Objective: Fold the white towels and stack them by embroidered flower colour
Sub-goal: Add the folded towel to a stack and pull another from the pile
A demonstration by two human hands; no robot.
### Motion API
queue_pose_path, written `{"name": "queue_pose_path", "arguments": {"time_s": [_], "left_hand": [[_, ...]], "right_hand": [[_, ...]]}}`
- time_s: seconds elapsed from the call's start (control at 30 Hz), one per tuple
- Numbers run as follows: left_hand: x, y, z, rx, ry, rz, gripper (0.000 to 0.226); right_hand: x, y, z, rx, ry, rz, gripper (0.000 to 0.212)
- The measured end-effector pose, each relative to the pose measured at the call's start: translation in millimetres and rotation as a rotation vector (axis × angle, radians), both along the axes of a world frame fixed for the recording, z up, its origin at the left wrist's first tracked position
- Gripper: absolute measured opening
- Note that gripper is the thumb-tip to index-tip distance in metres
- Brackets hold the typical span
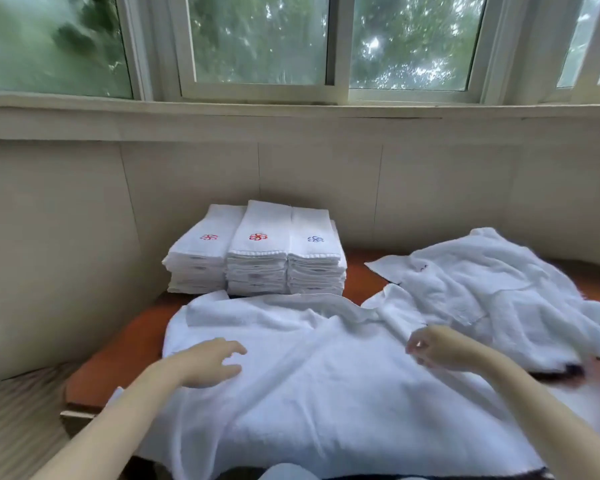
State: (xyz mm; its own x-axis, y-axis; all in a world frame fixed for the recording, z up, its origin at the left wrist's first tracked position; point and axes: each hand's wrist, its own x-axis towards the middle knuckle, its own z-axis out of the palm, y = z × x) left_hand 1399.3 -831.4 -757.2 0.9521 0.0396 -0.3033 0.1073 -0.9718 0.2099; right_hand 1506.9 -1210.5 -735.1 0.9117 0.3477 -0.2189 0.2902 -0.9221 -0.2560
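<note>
The towel (309,368) lies wrinkled across the near edge of the table (125,344), left hand (208,362) spread flat on it, right hand (437,348) curled, pinching cloth or not I cannot tell, so folding now may trap creases.

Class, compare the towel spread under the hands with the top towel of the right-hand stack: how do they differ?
The spread towel lies open and wrinkled; the top towel is folded into a narrow rectangle. The top towel shows a blue flower; the spread towel shows none. The left hand rests on the spread towel; nothing touches the top towel. Both are white.
</note>
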Motion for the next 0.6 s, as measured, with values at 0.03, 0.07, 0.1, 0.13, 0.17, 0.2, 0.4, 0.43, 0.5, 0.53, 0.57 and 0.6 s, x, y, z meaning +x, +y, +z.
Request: {"name": "queue_pose_path", "arguments": {"time_s": [0.03,0.07,0.1,0.13,0.17,0.2,0.4,0.43,0.5,0.53,0.57,0.6], "left_hand": [[1.3,-5.5,-18.1,-0.024,-0.032,-0.003,0.045],[1.6,-9.2,-33.9,-0.011,-0.056,0.009,0.048],[2.0,-9.9,-47.5,0.028,-0.084,0.044,0.05],[1.5,-8.3,-57.7,0.068,-0.105,0.109,0.052],[0.6,-4.6,-64.7,0.086,-0.116,0.194,0.055],[-0.2,2.9,-69.9,0.081,-0.116,0.28,0.058],[-11.6,47.0,-61.2,0.171,-0.066,0.553,0.066],[-11.6,48.3,-56.7,0.182,-0.055,0.582,0.063],[-8.4,46.1,-47.4,0.226,-0.068,0.607,0.055],[-4.4,45.6,-45.7,0.247,-0.114,0.575,0.049],[1.4,45.6,-45.9,0.234,-0.184,0.526,0.039],[8.0,46.1,-47.6,0.181,-0.254,0.472,0.028]], "right_hand": [[-3.1,12.7,-13.7,0.024,-0.074,0.016,0.023],[-7.1,24.5,-27.7,0.043,-0.104,0.053,0.027],[-10.8,33.7,-41.6,0.035,-0.098,0.101,0.034],[-14.6,41.2,-53.3,-0.017,-0.09,0.14,0.039],[-17.1,45.3,-61.6,-0.095,-0.122,0.151,0.042],[-18.1,46.9,-66.5,-0.165,-0.178,0.122,0.043],[-13.8,48.3,-36.8,-0.402,-0.067,0.028,0.044],[-14.0,49.3,-33.5,-0.441,-0.043,0.043,0.04],[-10.8,52.7,-36.2,-0.464,-0.082,0.043,0.029],[-8.1,55.7,-41.1,-0.428,-0.13,0.025,0.026],[-5.0,60.4,-46.5,-0.361,-0.181,0.006,0.022],[-0.2,65.6,-53.3,-0.286,-0.232,-0.001,0.014]]}}
